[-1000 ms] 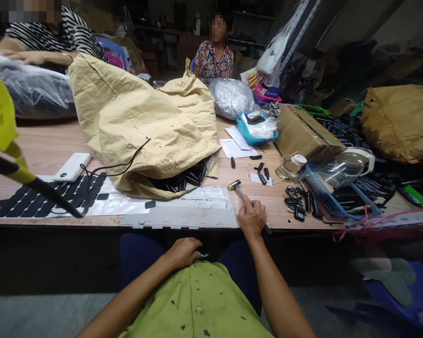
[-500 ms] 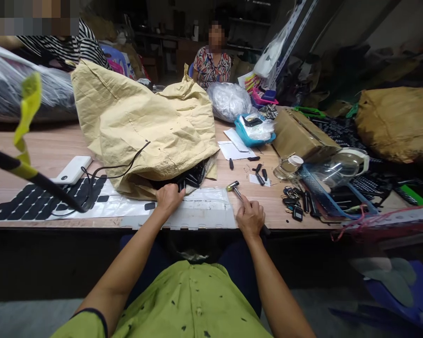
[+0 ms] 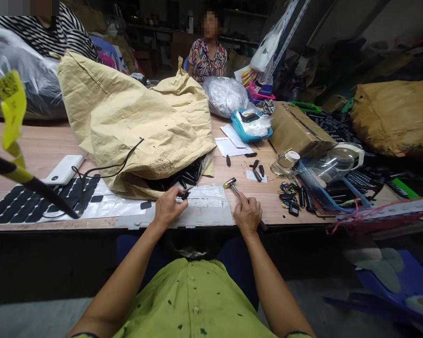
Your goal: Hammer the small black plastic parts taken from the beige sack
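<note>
My left hand [image 3: 169, 206] is closed on a small black part [image 3: 185, 195], whose exact kind I cannot make out, just above the left of a grey board [image 3: 207, 213]. Behind it, several more black pieces [image 3: 191, 172] lie in the mouth of a large beige sack [image 3: 137, 108]. My right hand [image 3: 248, 214] is wrapped around the handle of a small hammer [image 3: 234, 187]. The hammer's brass-and-metal head rests over the board's right edge.
Several black pieces [image 3: 257, 173] lie beyond the hammer. To the right are keys with fobs [image 3: 293, 207], a glass jar [image 3: 285, 162], a blue tray [image 3: 312, 185] and a cardboard box [image 3: 296, 129]. A white power bank [image 3: 65, 170] sits left. Two people sit across the table.
My left hand has drawn back from the sack's mouth with a small black part in its fingers. The right hand keeps its hold on the hammer. The view has shifted slightly.
</note>
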`<state>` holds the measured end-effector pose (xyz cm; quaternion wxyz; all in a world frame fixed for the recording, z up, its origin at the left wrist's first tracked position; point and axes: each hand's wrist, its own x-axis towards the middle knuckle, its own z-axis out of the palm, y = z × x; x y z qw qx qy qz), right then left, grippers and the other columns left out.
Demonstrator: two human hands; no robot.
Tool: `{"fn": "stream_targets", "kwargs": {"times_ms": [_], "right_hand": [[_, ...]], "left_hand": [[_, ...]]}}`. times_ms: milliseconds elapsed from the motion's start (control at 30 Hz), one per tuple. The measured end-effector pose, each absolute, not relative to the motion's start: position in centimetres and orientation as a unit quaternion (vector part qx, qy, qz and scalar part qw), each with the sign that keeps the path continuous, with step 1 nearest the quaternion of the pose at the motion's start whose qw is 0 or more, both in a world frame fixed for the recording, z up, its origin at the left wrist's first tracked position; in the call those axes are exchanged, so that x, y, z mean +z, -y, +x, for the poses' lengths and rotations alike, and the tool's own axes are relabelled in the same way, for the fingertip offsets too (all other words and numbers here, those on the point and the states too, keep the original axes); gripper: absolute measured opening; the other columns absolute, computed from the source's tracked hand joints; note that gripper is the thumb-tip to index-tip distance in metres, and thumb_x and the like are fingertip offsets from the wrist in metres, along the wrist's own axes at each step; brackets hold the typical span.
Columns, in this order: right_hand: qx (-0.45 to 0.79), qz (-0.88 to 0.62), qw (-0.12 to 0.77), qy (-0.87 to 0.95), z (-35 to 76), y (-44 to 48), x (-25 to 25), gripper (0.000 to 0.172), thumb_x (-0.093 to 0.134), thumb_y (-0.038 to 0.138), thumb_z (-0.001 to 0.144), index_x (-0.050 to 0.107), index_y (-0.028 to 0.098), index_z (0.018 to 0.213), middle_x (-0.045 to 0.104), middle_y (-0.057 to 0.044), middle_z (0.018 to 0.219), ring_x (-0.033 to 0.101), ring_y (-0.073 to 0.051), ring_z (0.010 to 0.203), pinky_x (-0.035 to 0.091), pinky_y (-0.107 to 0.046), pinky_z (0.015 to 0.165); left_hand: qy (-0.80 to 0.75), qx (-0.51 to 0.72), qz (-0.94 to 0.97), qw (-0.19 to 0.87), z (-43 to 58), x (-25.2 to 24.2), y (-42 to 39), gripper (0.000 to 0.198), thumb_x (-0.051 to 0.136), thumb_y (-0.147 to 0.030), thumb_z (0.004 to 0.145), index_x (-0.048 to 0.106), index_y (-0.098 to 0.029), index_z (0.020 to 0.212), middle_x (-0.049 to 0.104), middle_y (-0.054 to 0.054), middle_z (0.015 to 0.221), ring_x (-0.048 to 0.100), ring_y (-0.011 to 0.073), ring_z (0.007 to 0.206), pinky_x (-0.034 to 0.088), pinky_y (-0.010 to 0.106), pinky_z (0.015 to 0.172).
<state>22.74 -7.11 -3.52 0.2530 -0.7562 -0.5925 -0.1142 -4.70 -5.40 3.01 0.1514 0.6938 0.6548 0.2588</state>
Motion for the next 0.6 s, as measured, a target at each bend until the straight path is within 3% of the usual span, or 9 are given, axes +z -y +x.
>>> {"fn": "stream_targets", "kwargs": {"times_ms": [100,467,600], "right_hand": [[-0.108,-0.758,0.253,0.591,22.7,7.1,-3.4,0.044,0.05,0.014,0.083,0.07,0.027,0.12,0.051,-0.007,0.091,0.041,-0.022,0.084,0.029,-0.033,0.069],[-0.127,-0.76,0.257,0.583,22.3,7.1,-3.3,0.042,0.049,0.013,0.085,0.072,0.026,0.117,0.053,-0.007,0.089,0.043,-0.021,0.083,0.029,-0.033,0.07],[-0.102,-0.769,0.26,0.575,22.6,6.9,-3.0,0.039,0.05,0.015,0.085,0.073,0.025,0.115,0.055,-0.007,0.089,0.046,-0.021,0.083,0.031,-0.032,0.071]], "left_hand": [[-0.601,0.236,0.739,0.193,-3.6,1.9,6.0,0.009,0.065,-0.024,0.075,0.065,-0.024,0.085,0.067,0.0,0.083,0.063,0.0184,0.08,0.047,0.026,0.071],[-0.562,0.257,0.752,0.229,-3.3,0.0,5.9,0.023,0.067,-0.025,0.075,0.071,-0.023,0.097,0.067,0.002,0.091,0.064,0.0203,0.088,0.05,0.03,0.082],[-0.579,0.25,0.737,0.243,-3.3,-0.3,5.7,0.02,0.069,-0.029,0.079,0.072,-0.023,0.098,0.066,0.001,0.09,0.063,0.0177,0.078,0.05,0.029,0.077]]}}
